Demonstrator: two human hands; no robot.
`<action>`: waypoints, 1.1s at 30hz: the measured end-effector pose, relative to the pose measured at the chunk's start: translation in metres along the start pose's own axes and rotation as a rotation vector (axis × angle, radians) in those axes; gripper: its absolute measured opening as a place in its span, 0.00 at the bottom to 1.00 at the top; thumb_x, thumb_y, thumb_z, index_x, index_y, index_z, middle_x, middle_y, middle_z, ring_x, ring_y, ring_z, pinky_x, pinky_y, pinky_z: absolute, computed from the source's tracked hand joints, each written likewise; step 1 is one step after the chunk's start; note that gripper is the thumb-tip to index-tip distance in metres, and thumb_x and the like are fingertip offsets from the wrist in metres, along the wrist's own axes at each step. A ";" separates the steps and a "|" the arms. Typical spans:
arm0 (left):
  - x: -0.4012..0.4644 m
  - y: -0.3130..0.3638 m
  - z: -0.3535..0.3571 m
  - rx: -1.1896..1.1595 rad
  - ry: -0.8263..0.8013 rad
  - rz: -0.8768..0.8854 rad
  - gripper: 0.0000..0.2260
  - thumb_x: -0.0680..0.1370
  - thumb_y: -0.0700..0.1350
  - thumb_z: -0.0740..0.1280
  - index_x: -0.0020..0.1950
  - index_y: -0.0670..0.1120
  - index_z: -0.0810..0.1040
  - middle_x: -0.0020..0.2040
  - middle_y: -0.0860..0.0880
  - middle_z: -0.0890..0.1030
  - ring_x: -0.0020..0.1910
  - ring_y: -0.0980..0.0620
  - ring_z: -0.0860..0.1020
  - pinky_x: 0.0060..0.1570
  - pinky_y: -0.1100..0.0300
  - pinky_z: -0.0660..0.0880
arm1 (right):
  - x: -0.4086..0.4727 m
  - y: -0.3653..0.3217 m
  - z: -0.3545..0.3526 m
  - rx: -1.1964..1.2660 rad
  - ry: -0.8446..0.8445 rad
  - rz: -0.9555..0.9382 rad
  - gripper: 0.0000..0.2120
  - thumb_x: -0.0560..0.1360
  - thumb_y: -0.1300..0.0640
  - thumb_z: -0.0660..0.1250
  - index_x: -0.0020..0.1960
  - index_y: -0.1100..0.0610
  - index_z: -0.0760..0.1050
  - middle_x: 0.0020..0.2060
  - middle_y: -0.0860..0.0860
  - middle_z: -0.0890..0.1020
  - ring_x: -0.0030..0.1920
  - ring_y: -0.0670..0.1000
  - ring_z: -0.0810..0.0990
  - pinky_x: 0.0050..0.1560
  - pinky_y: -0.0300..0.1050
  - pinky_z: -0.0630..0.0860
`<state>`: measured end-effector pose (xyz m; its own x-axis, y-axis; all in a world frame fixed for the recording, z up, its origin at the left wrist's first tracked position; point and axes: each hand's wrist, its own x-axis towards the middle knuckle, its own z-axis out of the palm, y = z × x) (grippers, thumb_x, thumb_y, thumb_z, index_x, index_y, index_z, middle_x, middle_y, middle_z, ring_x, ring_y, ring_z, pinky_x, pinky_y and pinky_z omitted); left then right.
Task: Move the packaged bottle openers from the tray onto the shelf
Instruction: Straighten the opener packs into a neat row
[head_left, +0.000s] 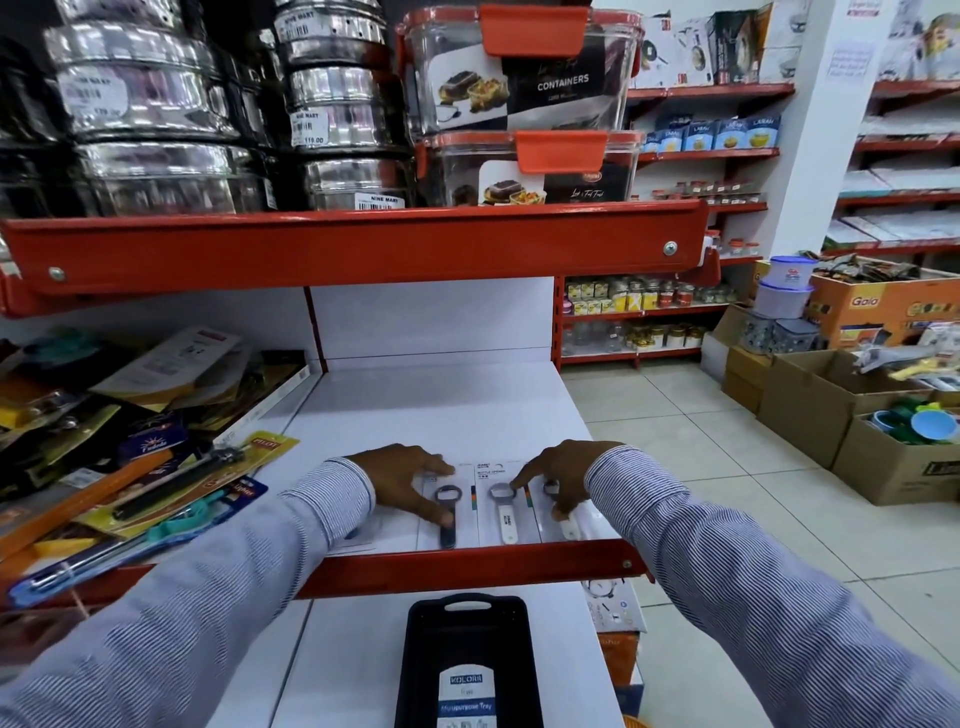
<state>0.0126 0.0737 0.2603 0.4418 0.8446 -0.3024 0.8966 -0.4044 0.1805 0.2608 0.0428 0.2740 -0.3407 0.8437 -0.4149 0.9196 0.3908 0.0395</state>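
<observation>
Both hands are lying spread — left hand (410, 480), right hand (558, 475) — flattening the packaged bottle openers (501, 512) into a row on the shelf (441, 405); the tray (467, 660) is sitting below, emptied.

Shop: price-tagged steel tins (332, 111) on red shelving (363, 244).

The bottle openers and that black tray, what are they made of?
The bottle openers look like shiny metal heads, which glint silver, on smooth handles, probably plastic, one dark and two white, each mounted on a white card, likely paper. The black tray looks like matte plastic: dull, moulded, with a cut-out handle slot.
</observation>
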 end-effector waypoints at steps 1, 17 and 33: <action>-0.003 -0.006 -0.004 -0.006 0.011 -0.026 0.43 0.65 0.67 0.73 0.76 0.57 0.64 0.79 0.53 0.62 0.78 0.50 0.61 0.77 0.51 0.56 | -0.001 -0.001 0.000 -0.001 0.002 0.002 0.33 0.72 0.57 0.73 0.73 0.43 0.64 0.74 0.51 0.66 0.72 0.56 0.67 0.71 0.53 0.66; -0.020 -0.045 -0.004 0.050 0.014 -0.098 0.37 0.69 0.54 0.78 0.75 0.49 0.69 0.74 0.47 0.71 0.72 0.47 0.70 0.69 0.59 0.65 | 0.002 -0.010 -0.008 0.048 0.022 0.052 0.33 0.66 0.61 0.78 0.67 0.44 0.71 0.69 0.51 0.72 0.65 0.54 0.75 0.60 0.46 0.73; -0.041 -0.055 -0.007 -0.029 -0.017 -0.057 0.43 0.62 0.60 0.80 0.74 0.56 0.69 0.77 0.55 0.66 0.76 0.52 0.65 0.73 0.60 0.59 | 0.005 -0.007 -0.005 0.100 0.026 0.073 0.33 0.66 0.61 0.78 0.67 0.43 0.72 0.69 0.51 0.72 0.64 0.54 0.76 0.55 0.43 0.73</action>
<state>-0.0551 0.0636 0.2689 0.3905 0.8598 -0.3290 0.9193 -0.3451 0.1894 0.2514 0.0464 0.2763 -0.2754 0.8785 -0.3903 0.9568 0.2899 -0.0227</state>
